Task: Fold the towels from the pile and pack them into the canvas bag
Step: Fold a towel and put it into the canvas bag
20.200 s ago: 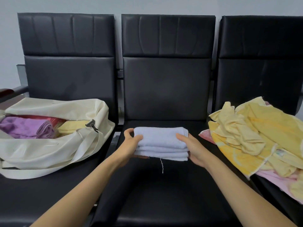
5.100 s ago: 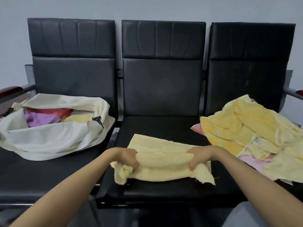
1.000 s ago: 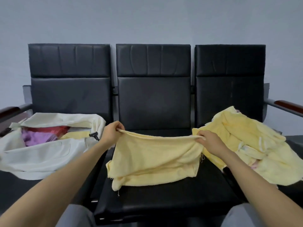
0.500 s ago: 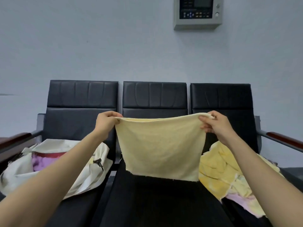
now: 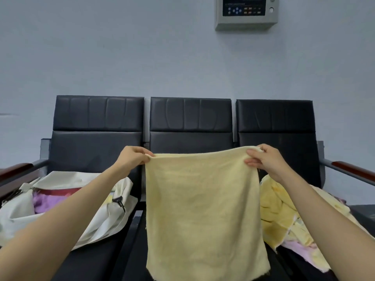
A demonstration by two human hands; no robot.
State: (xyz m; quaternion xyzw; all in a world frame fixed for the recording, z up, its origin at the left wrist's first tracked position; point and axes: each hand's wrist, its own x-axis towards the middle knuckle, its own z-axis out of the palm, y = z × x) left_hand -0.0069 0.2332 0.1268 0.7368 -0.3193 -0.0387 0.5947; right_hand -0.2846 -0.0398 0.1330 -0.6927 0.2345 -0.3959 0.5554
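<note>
A pale yellow towel (image 5: pixel 203 209) hangs spread out in the air over the middle seat. My left hand (image 5: pixel 133 158) pinches its upper left corner and my right hand (image 5: pixel 265 161) pinches its upper right corner. The cream canvas bag (image 5: pixel 105 218) lies open on the left seat, with purple, red and yellow folded towels inside. The pile of towels (image 5: pixel 284 216), mostly yellow with some pink beneath, lies on the right seat, partly hidden behind my right forearm.
Three black padded seats (image 5: pixel 190 122) stand in a row against a grey wall, with wooden-topped armrests (image 5: pixel 353 169) at both ends. A grey control panel (image 5: pixel 246 12) hangs on the wall above.
Both hands have kept lifting the yellow towel off the middle seat, and it now hangs lower and longer in front of me. My view has tilted up toward the wall.
</note>
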